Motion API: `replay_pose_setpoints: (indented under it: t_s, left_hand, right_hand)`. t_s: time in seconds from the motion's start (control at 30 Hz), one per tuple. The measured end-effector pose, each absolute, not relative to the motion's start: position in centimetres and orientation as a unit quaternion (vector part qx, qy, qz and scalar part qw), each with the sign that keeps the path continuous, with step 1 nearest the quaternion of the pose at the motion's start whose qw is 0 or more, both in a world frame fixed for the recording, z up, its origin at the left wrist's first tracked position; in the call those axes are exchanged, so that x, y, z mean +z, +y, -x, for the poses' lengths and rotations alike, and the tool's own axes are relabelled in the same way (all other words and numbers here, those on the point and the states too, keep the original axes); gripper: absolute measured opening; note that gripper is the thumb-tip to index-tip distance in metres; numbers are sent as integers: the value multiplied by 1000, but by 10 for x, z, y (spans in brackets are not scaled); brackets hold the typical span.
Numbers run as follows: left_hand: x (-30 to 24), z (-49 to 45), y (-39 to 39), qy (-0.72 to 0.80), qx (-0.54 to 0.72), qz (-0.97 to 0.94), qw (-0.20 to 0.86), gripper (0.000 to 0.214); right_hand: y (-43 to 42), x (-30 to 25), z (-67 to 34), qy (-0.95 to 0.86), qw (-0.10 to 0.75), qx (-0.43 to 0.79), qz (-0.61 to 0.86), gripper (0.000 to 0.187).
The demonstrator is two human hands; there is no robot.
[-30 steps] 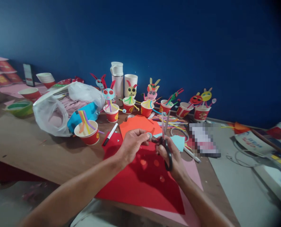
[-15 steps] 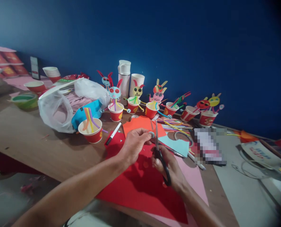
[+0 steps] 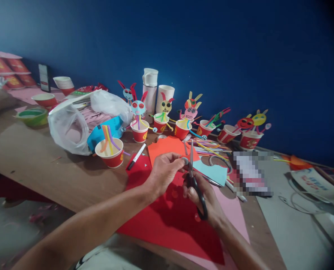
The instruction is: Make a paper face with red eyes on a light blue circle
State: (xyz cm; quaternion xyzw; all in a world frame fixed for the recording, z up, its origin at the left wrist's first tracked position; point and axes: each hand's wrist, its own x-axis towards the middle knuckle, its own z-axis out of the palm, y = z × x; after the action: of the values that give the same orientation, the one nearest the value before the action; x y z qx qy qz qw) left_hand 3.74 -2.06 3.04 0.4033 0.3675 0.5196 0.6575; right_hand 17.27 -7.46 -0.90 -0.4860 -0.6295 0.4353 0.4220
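Observation:
Between thumb and fingers, my left hand (image 3: 167,170) pinches a small light-blue piece of paper (image 3: 185,161). My right hand (image 3: 202,193) grips a pair of scissors (image 3: 194,180) by the black handles, blades pointing up and slightly parted beside the small piece. Both hands are above a large red sheet of paper (image 3: 169,221). Behind them lie an orange sheet (image 3: 161,148) and a light-blue sheet (image 3: 216,173) with a curved cut in its edge. A black-and-white marker (image 3: 137,156) rests left of my left hand.
A paper cup with coloured strips (image 3: 110,159) stands at left, near a white plastic bag (image 3: 68,129). Several cups with paper-faced figures (image 3: 140,131) line the back before a blue wall. Coloured sticks (image 3: 211,148) and a tape roll (image 3: 220,163) lie right of centre.
The view has shifted slightly, so everything sits a little further right. Both hands keep their grips, the scissors still beside the small blue piece.

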Motion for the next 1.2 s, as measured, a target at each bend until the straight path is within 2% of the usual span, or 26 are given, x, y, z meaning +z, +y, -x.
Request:
replay_pose_setpoints:
  t_s: [1.2]
  left_hand:
    - [24, -37, -17, 375, 501, -411, 663, 9]
  right_hand:
    - [-75, -6, -170, -609, 423, 454, 494, 40]
